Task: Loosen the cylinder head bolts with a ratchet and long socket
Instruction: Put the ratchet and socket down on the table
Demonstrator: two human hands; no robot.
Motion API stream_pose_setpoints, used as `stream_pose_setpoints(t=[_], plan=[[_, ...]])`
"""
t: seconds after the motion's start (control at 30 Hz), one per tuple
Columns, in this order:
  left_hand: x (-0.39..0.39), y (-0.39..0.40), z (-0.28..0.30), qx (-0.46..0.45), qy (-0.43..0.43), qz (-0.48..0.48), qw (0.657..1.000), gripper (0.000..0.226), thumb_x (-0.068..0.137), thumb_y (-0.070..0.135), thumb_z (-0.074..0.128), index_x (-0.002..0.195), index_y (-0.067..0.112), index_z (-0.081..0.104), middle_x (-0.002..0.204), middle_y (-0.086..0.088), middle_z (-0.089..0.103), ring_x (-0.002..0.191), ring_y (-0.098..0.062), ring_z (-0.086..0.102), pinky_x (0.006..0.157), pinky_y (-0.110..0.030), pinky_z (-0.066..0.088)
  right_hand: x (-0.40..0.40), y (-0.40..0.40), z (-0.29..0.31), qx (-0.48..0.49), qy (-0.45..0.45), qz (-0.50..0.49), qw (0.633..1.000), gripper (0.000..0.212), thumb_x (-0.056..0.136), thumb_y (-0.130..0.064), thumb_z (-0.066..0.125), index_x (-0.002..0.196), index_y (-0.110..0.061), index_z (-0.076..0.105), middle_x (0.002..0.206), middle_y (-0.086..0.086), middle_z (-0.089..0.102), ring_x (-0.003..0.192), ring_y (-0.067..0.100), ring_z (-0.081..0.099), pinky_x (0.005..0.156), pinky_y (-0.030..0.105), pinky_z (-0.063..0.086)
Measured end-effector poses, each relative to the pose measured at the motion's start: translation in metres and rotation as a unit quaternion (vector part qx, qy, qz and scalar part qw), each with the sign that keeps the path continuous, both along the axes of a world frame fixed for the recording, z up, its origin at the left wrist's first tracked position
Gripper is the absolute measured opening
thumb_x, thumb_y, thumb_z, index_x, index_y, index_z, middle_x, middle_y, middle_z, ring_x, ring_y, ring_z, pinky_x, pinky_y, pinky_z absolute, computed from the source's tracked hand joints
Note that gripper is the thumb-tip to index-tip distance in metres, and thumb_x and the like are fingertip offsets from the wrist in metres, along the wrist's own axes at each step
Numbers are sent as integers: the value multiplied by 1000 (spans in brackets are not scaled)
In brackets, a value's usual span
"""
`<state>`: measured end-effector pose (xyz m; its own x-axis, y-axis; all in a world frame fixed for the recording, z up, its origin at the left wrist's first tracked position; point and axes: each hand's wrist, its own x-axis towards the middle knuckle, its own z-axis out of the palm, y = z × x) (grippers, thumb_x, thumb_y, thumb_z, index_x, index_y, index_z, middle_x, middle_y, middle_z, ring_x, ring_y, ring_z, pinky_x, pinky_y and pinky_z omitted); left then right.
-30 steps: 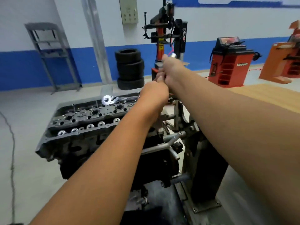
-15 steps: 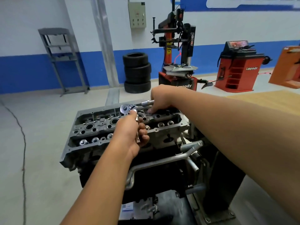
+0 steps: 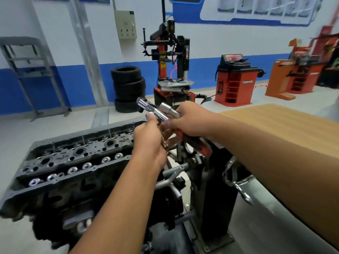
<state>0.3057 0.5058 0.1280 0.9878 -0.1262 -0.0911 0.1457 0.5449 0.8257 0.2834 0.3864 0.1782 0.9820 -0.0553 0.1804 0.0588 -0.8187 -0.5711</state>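
Head view: right hand [image 3: 192, 121] gripping ratchet [image 3: 154, 111] and seemingly long socket [image 3: 167, 110]; left hand [image 3: 148, 142] pinching ratchet, hovering over cylinder head [image 3: 73, 156] right end.

We can read "Lanpody" in white letters on the front of the red cabinet machine [image 3: 233, 83] by the far wall. On the black upright column of the tyre changer [image 3: 186, 55] we read "power" running top to bottom, and its dark base [image 3: 172, 99] carries white lettering that begins "Lan", the rest hidden behind the hands. Lettering on the orange machine [image 3: 293, 77] and the wall posters [image 3: 256, 8] is too blurred for us to read.
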Motion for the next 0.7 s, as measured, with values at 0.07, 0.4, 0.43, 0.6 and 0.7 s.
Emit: stream_pose_setpoints(t=[0.07,0.4,0.43,0.6,0.7], plan=[[-21,-53,4,-29,-5,-58,998,28,112,29,48,110,7,66,80,-12,78,62,-24,76,54,-43,63,-41,-38,-8,105,-5,-65,992,32,94,-35,73,71,-16,61,64,1,64,60,19,59,57,26,46],[-194,-327,-48,130,-29,-410,902,5,104,3,56,106,-1,57,71,-14,68,56,-24,72,48,-33,57,-294,-267,-80,501,-85,-391,767,19,106,-23,51,95,-11,59,59,1,47,38,9,34,37,21,29],[-217,-350,-57,156,-44,-451,878,8,103,4,57,108,-2,58,73,-14,70,59,-24,73,51,-33,58,-321,-286,-86,508,-89,-421,746,22,107,-24,48,94,-10,58,58,1,48,40,10,36,39,23,32],[-319,-439,-95,242,-73,-569,783,8,94,-5,58,95,0,64,65,-12,64,47,-17,59,45,-26,48,-411,-353,-113,552,-90,-511,652,27,109,-18,37,94,-6,56,58,8,52,46,18,49,52,31,45],[-347,-476,-109,295,-105,-539,782,8,93,-3,63,100,-2,64,84,-18,69,55,-24,66,47,-30,53,-440,-382,-126,554,-98,-546,621,27,110,-15,37,97,-3,57,79,19,67,65,27,65,62,40,57]])
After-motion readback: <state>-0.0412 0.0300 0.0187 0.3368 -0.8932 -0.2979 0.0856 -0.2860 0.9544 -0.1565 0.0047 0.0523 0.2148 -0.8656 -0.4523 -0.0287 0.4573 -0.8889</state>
